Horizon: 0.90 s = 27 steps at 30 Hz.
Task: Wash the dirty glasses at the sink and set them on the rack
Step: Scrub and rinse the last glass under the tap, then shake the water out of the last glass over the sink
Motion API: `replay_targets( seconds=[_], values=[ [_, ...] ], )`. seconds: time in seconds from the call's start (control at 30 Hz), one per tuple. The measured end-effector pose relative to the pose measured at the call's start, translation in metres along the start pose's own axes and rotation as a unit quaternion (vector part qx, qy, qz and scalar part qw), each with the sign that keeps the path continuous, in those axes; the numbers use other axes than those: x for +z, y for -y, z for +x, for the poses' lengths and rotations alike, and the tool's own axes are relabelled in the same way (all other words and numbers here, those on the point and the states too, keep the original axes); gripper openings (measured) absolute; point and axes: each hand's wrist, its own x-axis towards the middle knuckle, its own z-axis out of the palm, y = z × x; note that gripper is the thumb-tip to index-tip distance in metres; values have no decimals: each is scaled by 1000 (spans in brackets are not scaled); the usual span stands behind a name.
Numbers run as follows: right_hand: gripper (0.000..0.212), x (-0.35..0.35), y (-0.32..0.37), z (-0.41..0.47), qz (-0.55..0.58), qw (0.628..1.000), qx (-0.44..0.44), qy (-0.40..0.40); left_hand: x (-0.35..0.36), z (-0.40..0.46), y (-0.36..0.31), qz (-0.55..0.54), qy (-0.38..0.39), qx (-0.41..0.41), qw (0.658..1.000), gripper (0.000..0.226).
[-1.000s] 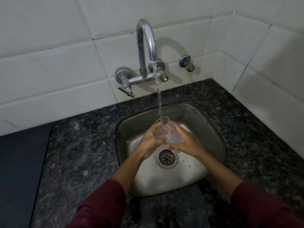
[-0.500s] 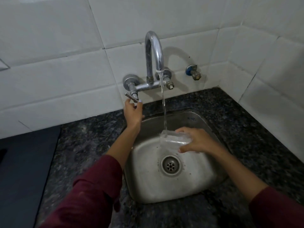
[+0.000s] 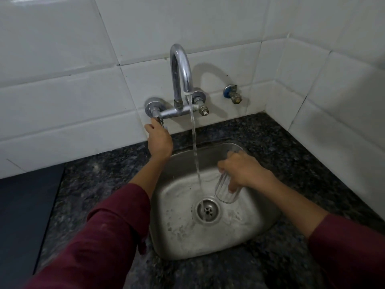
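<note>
The right hand (image 3: 242,171) holds a clear glass (image 3: 226,189) over the sink (image 3: 245,224), right of the middle of the frame. The glass is beside the water (image 3: 194,142), not under it. The left hand (image 3: 159,138) is closed around the tap (image 3: 179,80) handle, above the middle.

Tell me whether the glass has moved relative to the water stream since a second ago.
Yes. The glass, held by the right hand, has moved right, out of the water stream that it was under.
</note>
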Motion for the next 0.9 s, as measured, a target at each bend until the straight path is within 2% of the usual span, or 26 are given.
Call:
replay_targets(
  seconds=[0.07,0.13,0.23,0.3,0.37,0.43,0.47,0.5,0.6,0.63,0.7,0.77,0.8,0.9],
  values=[
    [70,1,5,-1,5,1000,-12,2,-5,0,6,8,22,11,1000,38],
    [74,1,12,-6,16,1000,-23,-8,-11,-8,13,-4,57,8,998,53],
    [72,-4,21,-15,51,997,-47,-20,-15,-51,27,28,112,-3,993,74],
    [74,-8,26,-20,90,994,-57,-20,-19,-92,34,23,164,19,986,79],
    [79,-13,32,-24,125,990,-61,-24,-27,-123,37,-25,282,60,957,80],
    [84,-17,40,-26,130,988,-71,-35,-31,-142,36,-95,428,83,895,87],
    [85,-18,46,-27,132,987,-78,-43,-29,-147,37,-130,464,87,872,89],
    [85,-19,51,-26,141,985,-82,-53,-26,-151,39,-155,460,84,870,88],
    [92,-14,64,-25,235,963,-76,-107,-17,-155,50,-200,347,31,916,65],
    [96,-9,67,-24,296,943,-65,-135,-15,-155,56,-215,321,14,922,61],
    [102,8,76,-23,450,876,-22,-173,-14,-155,65,-250,292,-11,923,65],
    [87,29,90,-21,560,809,25,-176,-16,-156,72,-259,270,-12,927,68],
    [75,38,98,-20,578,796,39,-176,-18,-156,76,-257,267,-6,929,69],
    [58,42,121,-10,554,807,58,-195,-32,-148,85,-235,291,18,927,70]
  ],
)
